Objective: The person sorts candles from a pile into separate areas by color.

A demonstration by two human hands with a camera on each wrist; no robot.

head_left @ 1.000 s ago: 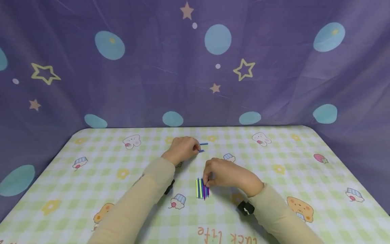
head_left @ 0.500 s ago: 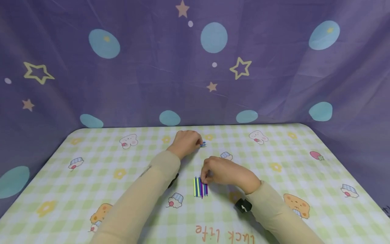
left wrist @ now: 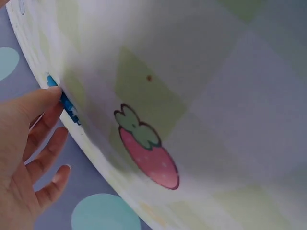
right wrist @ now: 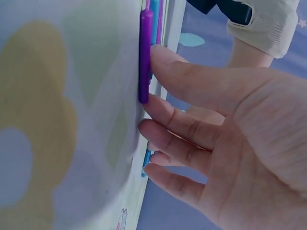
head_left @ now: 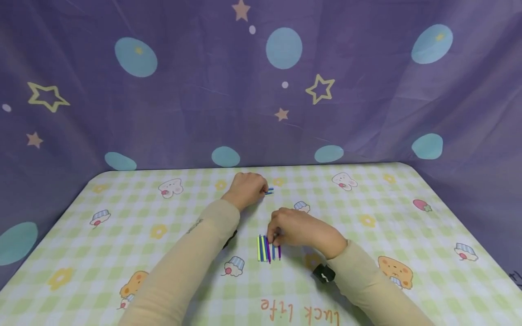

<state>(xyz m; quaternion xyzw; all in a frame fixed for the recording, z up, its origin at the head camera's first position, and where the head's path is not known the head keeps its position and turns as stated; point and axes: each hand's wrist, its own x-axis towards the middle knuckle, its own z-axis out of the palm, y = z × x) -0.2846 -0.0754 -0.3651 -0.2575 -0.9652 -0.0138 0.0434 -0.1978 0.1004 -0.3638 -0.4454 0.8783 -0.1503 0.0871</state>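
My left hand point(head_left: 246, 190) pinches a blue stick point(left wrist: 72, 111) between thumb and index finger near the table's far edge; the head view shows two short blue ends beside its fingertips. Nearer to me lies a row of thin yellow, blue and purple sticks point(head_left: 262, 249). Over this row's far end is my right hand point(head_left: 303, 228), its fingertips touching the sticks and partly covering them. In the right wrist view, the thumb rests by a light-blue stick point(right wrist: 155, 21), and the index fingertip is at the end of a purple stick point(right wrist: 145, 57), thumb and finger apart.
A checked cloth with printed cakes, flowers and bears covers the table point(head_left: 183, 271). Behind its far edge hangs a purple curtain point(head_left: 183, 113) with stars and blue ovals. Dark devices are strapped at both wrists.
My left hand has moved slightly away from me, and the two blue stick ends beside it lie closer together. In the row, a blue and a purple stick now stand apart on the right.
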